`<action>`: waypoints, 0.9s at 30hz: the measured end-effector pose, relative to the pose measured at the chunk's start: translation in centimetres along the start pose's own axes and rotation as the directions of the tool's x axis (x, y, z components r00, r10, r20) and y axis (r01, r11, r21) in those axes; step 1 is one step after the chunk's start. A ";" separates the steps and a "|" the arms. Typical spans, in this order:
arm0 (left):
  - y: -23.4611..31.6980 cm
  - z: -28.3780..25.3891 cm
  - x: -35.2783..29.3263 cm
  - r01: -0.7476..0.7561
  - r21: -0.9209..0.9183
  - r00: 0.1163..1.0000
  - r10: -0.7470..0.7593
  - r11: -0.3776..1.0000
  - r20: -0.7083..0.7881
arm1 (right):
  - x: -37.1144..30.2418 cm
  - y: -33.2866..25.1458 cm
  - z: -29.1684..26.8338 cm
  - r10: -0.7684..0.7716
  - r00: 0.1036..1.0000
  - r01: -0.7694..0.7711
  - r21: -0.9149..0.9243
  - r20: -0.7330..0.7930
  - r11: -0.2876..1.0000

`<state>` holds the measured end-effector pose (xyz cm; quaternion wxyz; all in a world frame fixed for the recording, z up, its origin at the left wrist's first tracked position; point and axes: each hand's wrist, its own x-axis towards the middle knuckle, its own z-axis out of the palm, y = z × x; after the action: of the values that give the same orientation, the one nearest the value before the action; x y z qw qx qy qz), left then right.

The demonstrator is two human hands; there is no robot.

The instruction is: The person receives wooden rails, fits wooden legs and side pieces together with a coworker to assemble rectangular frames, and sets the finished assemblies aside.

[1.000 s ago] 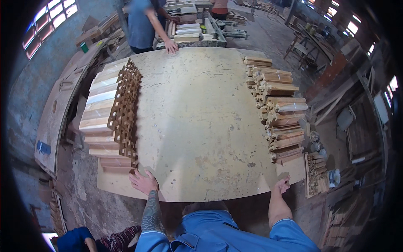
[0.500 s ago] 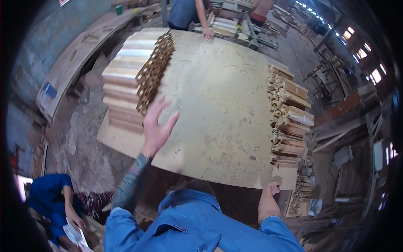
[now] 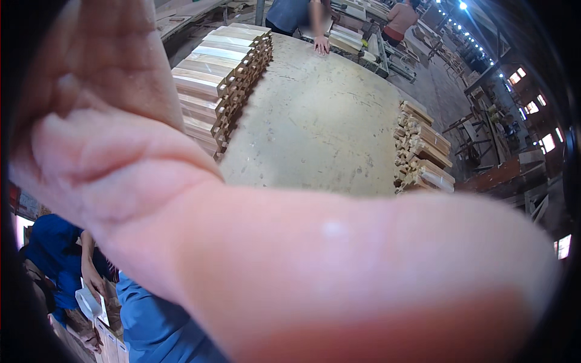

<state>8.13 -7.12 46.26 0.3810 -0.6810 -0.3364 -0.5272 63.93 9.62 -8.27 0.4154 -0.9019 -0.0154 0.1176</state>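
My left hand (image 3: 200,227) is very close to the camera and blurred, covering the left side and most of the lower half of the view. Its thumb stretches to the right, wide apart from the fingers, which rise at the upper left and run out of the picture. Nothing shows between them. Behind it lies a large pale board (image 3: 327,115), its near part hidden. Stacked wooden slats (image 3: 218,63) stand along the board's left side. Bundled wooden pieces (image 3: 430,142) lie along its right side. My right hand is out of sight.
Across the board a person in dark clothing rests a hand (image 3: 321,45) on its far edge. At the lower left another person in blue (image 3: 57,248) handles a white ring-shaped thing (image 3: 89,304). A further person (image 3: 401,19) stands at the back, near stacked timber.
My left hand has risen from over the board to right before the camera. My right hand, earlier at the board's near right corner, is out of sight. The view has shifted somewhat.
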 end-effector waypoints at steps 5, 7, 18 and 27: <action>0.4 0.5 -1.2 0.009 -0.010 1.000 -0.009 1.000 -0.001 | 0.3 0.2 0.0 -0.007 1.000 0.006 -0.056 -0.021 0.998; 0.1 0.8 -1.5 0.028 -0.007 1.000 -0.028 1.000 -0.011 | -0.1 -0.1 -0.4 -0.008 1.000 0.006 -0.090 -0.029 0.996; -2.8 3.8 0.8 0.138 0.028 0.932 -0.121 0.990 -0.341 | -0.9 0.1 -0.2 -0.048 0.998 0.049 0.032 -0.044 0.998; -1.5 6.6 1.9 0.103 0.014 0.938 -0.092 0.995 -0.335 | -1.7 0.2 -0.8 0.000 0.993 -0.011 -0.098 -0.114 0.995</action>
<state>10.34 -0.50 47.36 0.4164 -0.5583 -0.3085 -0.6479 62.43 8.66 -7.53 0.3705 -0.9265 0.0049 0.0662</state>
